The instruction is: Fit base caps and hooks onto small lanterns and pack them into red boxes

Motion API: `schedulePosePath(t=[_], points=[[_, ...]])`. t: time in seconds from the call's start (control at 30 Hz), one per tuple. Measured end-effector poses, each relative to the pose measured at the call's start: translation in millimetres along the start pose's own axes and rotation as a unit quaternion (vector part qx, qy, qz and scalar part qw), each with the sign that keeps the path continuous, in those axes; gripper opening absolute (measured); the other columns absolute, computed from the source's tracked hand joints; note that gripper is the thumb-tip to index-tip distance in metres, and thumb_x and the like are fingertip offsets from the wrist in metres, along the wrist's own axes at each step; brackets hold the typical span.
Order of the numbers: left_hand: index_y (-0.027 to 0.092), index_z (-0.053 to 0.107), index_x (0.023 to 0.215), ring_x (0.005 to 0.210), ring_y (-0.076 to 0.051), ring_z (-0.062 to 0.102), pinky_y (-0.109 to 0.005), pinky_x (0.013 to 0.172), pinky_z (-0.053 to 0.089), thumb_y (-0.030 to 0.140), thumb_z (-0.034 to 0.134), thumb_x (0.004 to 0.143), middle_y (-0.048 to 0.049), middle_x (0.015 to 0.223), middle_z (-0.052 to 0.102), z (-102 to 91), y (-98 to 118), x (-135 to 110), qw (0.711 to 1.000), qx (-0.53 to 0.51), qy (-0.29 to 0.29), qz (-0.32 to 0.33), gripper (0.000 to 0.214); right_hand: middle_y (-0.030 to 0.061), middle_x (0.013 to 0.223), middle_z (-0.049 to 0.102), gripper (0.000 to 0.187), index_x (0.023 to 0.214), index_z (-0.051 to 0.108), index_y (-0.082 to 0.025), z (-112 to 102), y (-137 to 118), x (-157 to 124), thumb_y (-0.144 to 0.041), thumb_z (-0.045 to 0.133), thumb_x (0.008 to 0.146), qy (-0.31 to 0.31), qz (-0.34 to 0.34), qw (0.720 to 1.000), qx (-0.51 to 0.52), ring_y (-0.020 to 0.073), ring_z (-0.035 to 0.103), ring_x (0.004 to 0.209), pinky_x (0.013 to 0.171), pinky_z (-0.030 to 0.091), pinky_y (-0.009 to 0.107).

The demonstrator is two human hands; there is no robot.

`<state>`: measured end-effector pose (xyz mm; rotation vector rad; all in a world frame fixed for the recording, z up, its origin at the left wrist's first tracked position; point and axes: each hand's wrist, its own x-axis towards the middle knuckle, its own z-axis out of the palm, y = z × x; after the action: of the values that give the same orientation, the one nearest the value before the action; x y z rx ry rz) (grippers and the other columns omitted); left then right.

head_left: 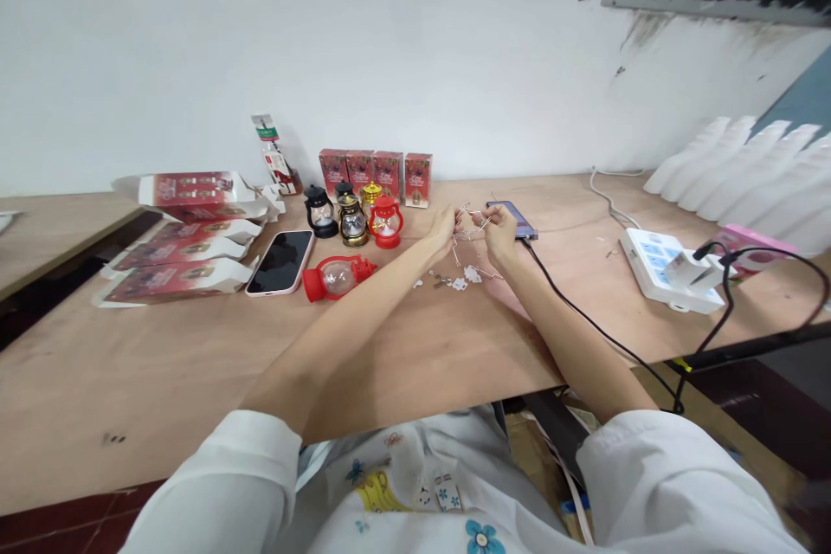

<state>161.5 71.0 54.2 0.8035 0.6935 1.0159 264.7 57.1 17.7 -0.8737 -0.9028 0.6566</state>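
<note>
Above the table, my left hand (445, 227) and my right hand (500, 230) face each other with curled fingers. Between them they grip a tangle of thin, bent metal wires (468, 229); its exact kind is unclear. Under the hands lie small white pieces (466, 279) and small dark metal bits (442, 280). Left of my left forearm a red lantern (338, 277) rests on its side. Behind it several small lanterns stand upright, among them a red one (385, 223), a bronze one (352, 222) and a black one (320, 213).
Flattened red boxes (188, 277) and a phone (280, 263) lie to the left. Printed red boxes (417, 180) and a bottle (279, 160) stand by the wall. Right are another phone (512, 218) with a black cable, a power strip (668, 268) and stacked white forms (746, 182).
</note>
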Motion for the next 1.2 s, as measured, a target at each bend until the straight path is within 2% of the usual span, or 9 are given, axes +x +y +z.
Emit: schedulePosePath(t=[0.13, 0.27, 0.47, 0.7, 0.93, 1.2], points=[[0.017, 0.036, 0.054, 0.038, -0.004, 0.026, -0.018, 0.041, 0.018, 0.01, 0.045, 0.077, 0.0066, 0.047, 0.033, 0.2, 1.9, -1.1, 1.0, 0.014, 0.019, 0.015, 0.026, -0.0066, 0.064, 0.057, 0.032, 0.066, 0.045, -0.021, -2.4, 2.9, 2.2, -0.022, 0.076, 0.056, -0.022, 0.001, 1.0, 0.01, 0.0113, 0.062, 0.073, 0.071, 0.045, 0.024], [0.018, 0.038, 0.056, 0.038, -0.005, 0.029, -0.018, 0.041, 0.021, 0.013, 0.052, 0.076, 0.0065, 0.047, 0.035, -1.4, 4.6, -2.8, 0.999, 0.023, 0.024, 0.008, 0.025, -0.0071, 0.063, 0.054, 0.033, 0.065, 0.044, -0.021, -4.5, 5.4, 3.4, -0.025, 0.075, 0.056, -0.056, -0.005, 0.998, -0.001, 0.0108, 0.058, 0.069, 0.071, 0.045, 0.026], [0.017, 0.041, 0.056, 0.038, -0.004, 0.031, -0.018, 0.041, 0.023, 0.01, 0.058, 0.072, 0.0064, 0.047, 0.037, -0.4, 5.3, -4.5, 0.999, 0.034, 0.022, -0.006, 0.025, -0.0077, 0.066, 0.05, 0.038, 0.067, 0.039, -0.022, -4.5, 9.8, 5.0, -0.023, 0.075, 0.055, -0.071, -0.01, 0.997, 0.025, 0.0097, 0.055, 0.068, 0.07, 0.045, 0.026], [0.015, 0.043, 0.053, 0.037, -0.003, 0.03, -0.017, 0.04, 0.021, 0.005, 0.054, 0.074, 0.0055, 0.044, 0.038, 5.6, 7.0, -12.2, 0.998, 0.056, -0.003, -0.016, 0.026, -0.0077, 0.064, 0.048, 0.038, 0.066, 0.036, -0.022, -3.5, 8.7, 4.2, -0.023, 0.074, 0.058, -0.121, 0.017, 0.988, 0.09, 0.0094, 0.056, 0.067, 0.07, 0.046, 0.026], [0.016, 0.042, 0.051, 0.036, -0.004, 0.029, -0.018, 0.038, 0.02, 0.007, 0.05, 0.076, 0.0051, 0.042, 0.035, 7.7, 8.0, -18.3, 0.996, 0.078, -0.037, -0.037, 0.028, -0.0075, 0.063, 0.05, 0.044, 0.065, 0.033, -0.022, -8.3, 0.3, 4.6, -0.02, 0.076, 0.055, -0.178, 0.063, 0.972, 0.143, 0.0098, 0.056, 0.063, 0.06, 0.048, 0.025], [0.016, 0.049, 0.055, 0.037, -0.005, 0.032, -0.021, 0.042, 0.026, 0.012, 0.054, 0.072, 0.004, 0.045, 0.041, 0.5, 6.1, -12.2, 0.991, 0.1, -0.05, -0.068, 0.018, -0.0083, 0.061, 0.045, 0.043, 0.066, 0.032, -0.023, -15.9, -4.6, 9.7, -0.015, 0.074, 0.058, -0.222, 0.079, 0.965, 0.111, 0.009, 0.055, 0.062, 0.061, 0.05, 0.025]])
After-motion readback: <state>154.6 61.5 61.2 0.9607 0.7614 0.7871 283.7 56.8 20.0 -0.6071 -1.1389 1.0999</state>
